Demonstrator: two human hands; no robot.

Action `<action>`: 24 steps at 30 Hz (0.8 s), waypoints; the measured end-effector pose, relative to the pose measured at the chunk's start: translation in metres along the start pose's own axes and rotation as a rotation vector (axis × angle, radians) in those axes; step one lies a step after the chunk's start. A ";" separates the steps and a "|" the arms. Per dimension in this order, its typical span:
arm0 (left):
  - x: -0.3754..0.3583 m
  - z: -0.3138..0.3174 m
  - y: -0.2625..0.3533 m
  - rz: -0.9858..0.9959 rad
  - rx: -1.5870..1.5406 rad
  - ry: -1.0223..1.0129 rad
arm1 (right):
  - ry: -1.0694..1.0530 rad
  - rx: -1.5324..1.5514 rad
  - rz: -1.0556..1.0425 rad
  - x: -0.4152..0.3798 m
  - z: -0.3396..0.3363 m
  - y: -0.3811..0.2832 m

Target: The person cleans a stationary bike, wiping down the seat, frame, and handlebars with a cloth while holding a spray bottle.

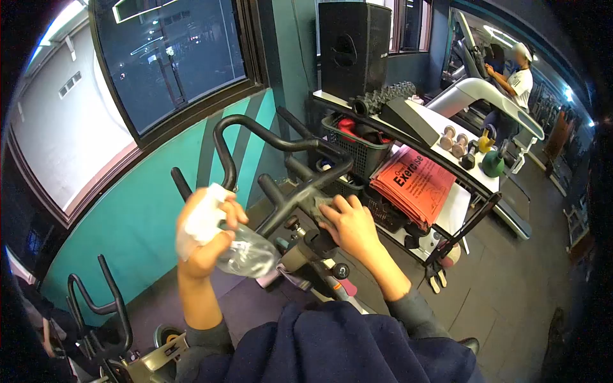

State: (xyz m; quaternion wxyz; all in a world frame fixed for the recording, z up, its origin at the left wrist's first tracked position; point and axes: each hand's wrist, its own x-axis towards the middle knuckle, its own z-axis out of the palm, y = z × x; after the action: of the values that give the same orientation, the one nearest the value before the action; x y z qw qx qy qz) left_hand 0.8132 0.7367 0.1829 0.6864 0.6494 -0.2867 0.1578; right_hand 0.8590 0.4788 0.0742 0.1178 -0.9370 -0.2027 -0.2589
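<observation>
A clear spray bottle with a white spray head (248, 250) is in my left hand (207, 239), whose fingers wrap round its neck. It is tilted, its body pointing to the lower right. My right hand (351, 223) presses a greyish cloth (317, 207) against the exercise bike's frame, just right of the black handlebar (290, 203). The handlebar's curved grips rise beyond both hands. Below them the bike's stem and adjusting knobs (341, 271) show.
A shelf rack (469, 175) holds orange exercise mats (415, 185), a black basket (357, 150), dumbbells (454, 142) and a speaker (354, 51). A person (518, 80) stands at a treadmill (479, 96). Another bike (99, 309) is at lower left.
</observation>
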 end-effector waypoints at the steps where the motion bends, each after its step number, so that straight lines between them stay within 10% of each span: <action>1: -0.008 -0.002 -0.016 -0.027 -0.078 -0.060 | 0.049 0.065 0.016 0.007 0.008 -0.002; 7: -0.030 0.006 -0.105 -0.246 -0.050 -0.182 | 0.207 -0.032 -0.015 0.015 0.023 -0.009; 13: -0.028 0.011 -0.133 -0.010 0.711 -0.345 | 0.146 0.004 -0.008 -0.034 -0.002 -0.005; 24: -0.019 -0.010 -0.132 -0.122 0.459 -0.515 | 0.160 0.092 -0.080 0.002 0.010 0.001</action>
State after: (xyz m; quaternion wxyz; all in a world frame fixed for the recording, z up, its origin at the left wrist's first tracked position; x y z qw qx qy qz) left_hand 0.8777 0.7359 0.0656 0.4360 0.8212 -0.3682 0.0077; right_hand 0.8649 0.4820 0.0670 0.1659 -0.8981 -0.2418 -0.3276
